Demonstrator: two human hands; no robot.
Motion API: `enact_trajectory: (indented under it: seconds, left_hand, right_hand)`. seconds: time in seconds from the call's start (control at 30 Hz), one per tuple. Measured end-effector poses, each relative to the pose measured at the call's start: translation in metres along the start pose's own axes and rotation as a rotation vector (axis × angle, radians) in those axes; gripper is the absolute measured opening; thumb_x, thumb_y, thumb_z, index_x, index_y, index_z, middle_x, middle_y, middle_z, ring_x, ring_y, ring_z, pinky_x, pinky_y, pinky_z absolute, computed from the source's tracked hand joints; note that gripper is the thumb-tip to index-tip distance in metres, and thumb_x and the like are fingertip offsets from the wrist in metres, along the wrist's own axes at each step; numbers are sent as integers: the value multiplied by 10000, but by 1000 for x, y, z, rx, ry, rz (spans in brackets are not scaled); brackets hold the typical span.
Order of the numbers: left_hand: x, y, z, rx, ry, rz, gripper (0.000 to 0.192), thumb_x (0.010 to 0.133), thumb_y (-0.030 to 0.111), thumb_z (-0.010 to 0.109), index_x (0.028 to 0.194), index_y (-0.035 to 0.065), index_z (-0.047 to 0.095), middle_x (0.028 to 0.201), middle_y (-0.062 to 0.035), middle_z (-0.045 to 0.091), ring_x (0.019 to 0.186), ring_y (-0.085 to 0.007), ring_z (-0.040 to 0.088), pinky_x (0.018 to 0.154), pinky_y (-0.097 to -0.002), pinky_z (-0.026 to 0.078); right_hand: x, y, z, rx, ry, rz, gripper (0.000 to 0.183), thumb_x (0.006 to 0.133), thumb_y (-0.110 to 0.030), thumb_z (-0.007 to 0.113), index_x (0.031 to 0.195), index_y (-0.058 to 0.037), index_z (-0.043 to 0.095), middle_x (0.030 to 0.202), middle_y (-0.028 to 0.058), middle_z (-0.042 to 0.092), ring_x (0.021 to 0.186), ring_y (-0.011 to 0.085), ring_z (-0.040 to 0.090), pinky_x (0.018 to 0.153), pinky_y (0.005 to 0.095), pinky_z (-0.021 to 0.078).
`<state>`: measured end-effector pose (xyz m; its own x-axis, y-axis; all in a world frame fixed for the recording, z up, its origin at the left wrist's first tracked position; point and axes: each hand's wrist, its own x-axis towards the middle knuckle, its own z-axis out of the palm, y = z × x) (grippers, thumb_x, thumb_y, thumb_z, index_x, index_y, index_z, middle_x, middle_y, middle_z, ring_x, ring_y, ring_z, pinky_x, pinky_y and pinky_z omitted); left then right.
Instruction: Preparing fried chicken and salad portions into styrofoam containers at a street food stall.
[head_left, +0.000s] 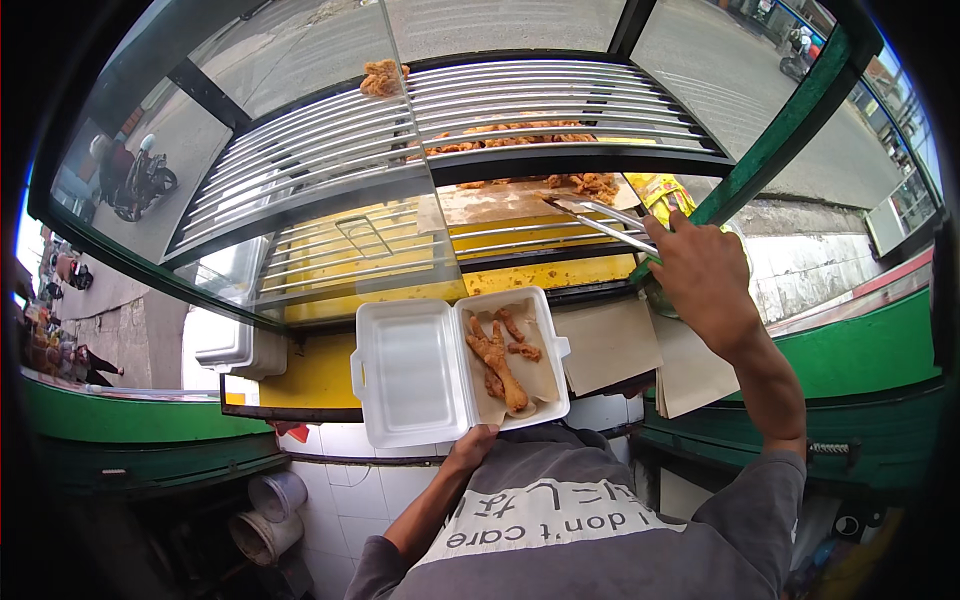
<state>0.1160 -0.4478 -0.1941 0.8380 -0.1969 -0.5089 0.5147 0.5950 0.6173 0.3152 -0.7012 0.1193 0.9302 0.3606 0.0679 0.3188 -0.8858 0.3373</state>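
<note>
An open white foam takeaway box (411, 375) has its lid folded out to the left. Brown paper lines its right half, where several pieces of fried chicken (496, 361) lie, one of them foot-shaped. My left hand (476, 444) holds the box by its near edge. With my right hand (701, 274) I grip metal tongs (611, 225) that reach inside the display case. Their tips are near more fried pieces (595, 186) on a paper-covered shelf under the metal rack. Whether the tips touch a piece I cannot tell.
A glass pane (322, 187) covers the case's left part. One fried piece (381, 78) sits on the upper rack (525, 90). Stacked foam boxes (240, 349) stand at the left, brown paper sheets (611, 337) at the right. A green post (787, 127) rises beside my right hand.
</note>
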Motion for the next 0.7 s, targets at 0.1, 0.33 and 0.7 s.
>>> enact_trajectory:
  seconds: [0.1,0.33,0.7]
  left_hand:
    - [-12,30,28,93,-70,-62,166,839,265,571,825,103,538,722,60,380,648,-94,332,588,-272,245]
    - [-11,28,31,91,-25,-13,202,850,261,548,724,113,492,698,54,369,643,-97,328,589,-273,239]
    - [-7,9,-3,95,16,-105,431,773,254,553,1116,-7,531,951,-46,535,800,-163,461,709,-287,357]
  right_hand:
    - [-38,18,-47,209,-174,-54,431,794,-265,735,1190,-126,632,952,67,646,774,270,658,669,411,498]
    - [-54,30,-57,325,-172,-115,557,745,-312,781,1246,-150,601,887,65,608,740,278,643,642,417,476]
    - [58,-7,45,-262,101,90,188,857,-112,629,1040,-78,652,963,45,638,867,178,691,672,299,572]
